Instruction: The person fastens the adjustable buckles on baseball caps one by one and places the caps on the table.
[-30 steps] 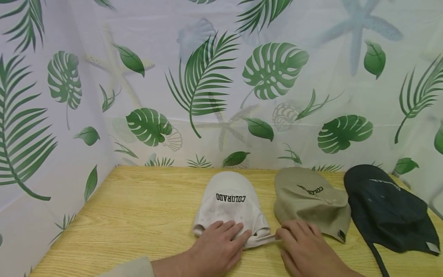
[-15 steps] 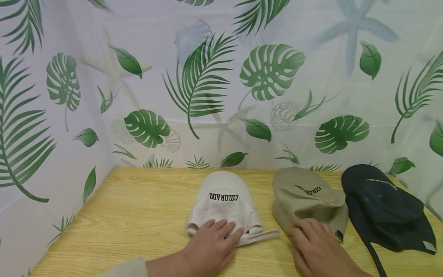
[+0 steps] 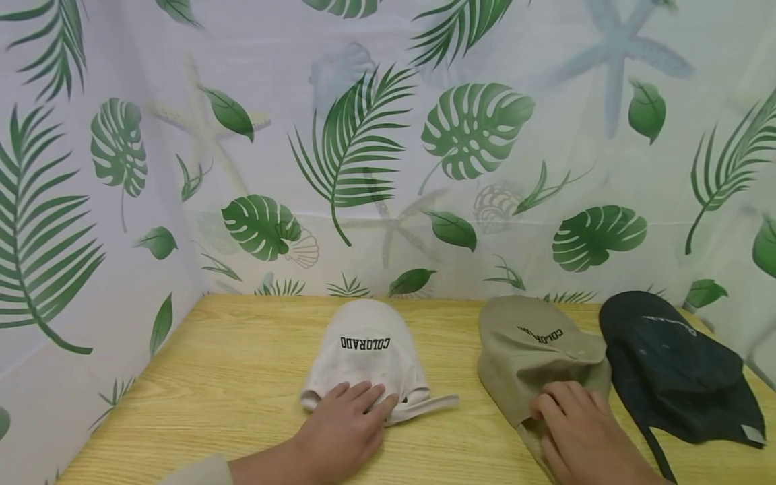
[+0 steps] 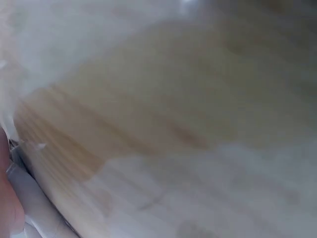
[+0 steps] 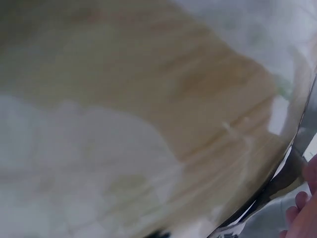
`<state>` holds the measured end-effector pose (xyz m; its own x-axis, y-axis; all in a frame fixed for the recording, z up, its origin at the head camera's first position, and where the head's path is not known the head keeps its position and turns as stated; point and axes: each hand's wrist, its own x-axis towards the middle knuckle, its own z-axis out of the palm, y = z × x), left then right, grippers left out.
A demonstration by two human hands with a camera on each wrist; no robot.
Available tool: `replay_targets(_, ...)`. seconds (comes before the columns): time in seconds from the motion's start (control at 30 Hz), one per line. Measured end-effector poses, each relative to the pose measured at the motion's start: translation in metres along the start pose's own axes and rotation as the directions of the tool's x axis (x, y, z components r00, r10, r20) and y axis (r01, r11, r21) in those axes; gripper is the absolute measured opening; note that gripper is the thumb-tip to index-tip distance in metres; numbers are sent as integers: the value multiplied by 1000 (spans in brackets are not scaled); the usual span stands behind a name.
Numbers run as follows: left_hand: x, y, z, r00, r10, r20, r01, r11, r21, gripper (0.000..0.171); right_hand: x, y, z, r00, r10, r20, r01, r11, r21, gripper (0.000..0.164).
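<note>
A white baseball cap (image 3: 366, 357) lies on the table with black COLORADO lettering, upside down to me. On its rear part rests my left hand (image 3: 342, 428), fingers nearly straight. Its strap (image 3: 427, 407) sticks out to the right, its end loose. To the right, a khaki cap (image 3: 533, 350) lies with its crown creased. My right hand (image 3: 576, 424), fingers curled, grips this cap's back edge; the fingertips are partly hidden. A flap of the khaki cap hangs down left of that hand. Both wrist views are blurred; they show only parts of the left fingers (image 4: 7, 193) and right fingers (image 5: 302, 208).
A black cap (image 3: 679, 364) lies at the right, touching the khaki one, with its strap (image 3: 657, 451) trailing toward me. Underneath is a wood-grain table (image 3: 242, 364). A leaf-printed cloth (image 3: 364, 168) encloses the back and sides.
My right hand has let go of the white cap's strap and moved right to the khaki cap, whose back edge has shifted. My left hand and the white cap have slid left.
</note>
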<state>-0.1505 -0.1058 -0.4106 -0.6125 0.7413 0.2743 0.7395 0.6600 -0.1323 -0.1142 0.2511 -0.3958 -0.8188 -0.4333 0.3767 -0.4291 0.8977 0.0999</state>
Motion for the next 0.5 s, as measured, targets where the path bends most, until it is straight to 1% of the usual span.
replay_targets(0.1, -4, -4, -1, 999, -31, 34, 32, 999, -17, 43, -2, 6, 0, 998, 36, 46, -35, 999, -7, 21)
replay_targets(0.17, -7, -7, -2, 998, -50, 36, 51, 999, -18, 43, -3, 9, -1, 993, 77, 92, -76, 997, -13, 20)
replay_targets(0.3, -11, -13, -2, 997, -72, 26, 72, 997, -10, 43, -3, 13, -5, 966, 165, 197, -162, 986, -33, 17)
replay_targets(0.37, -13, -16, -2, 996, -79, 29, 79, 997, -6, 43, -3, 15, -7, 958, 191, 214, -187, 982, -40, 16)
replay_targets(0.43, -15, -18, -2, 996, -82, 28, 82, 997, -1, 43, -4, 16, -7, 958, 203, 202, -199, 979, -43, 17)
replay_targets(0.5, -17, -21, -2, 996, -84, 13, 84, 997, 3, 43, -5, 19, -6, 958, 215, 189, -211, 977, -44, 19)
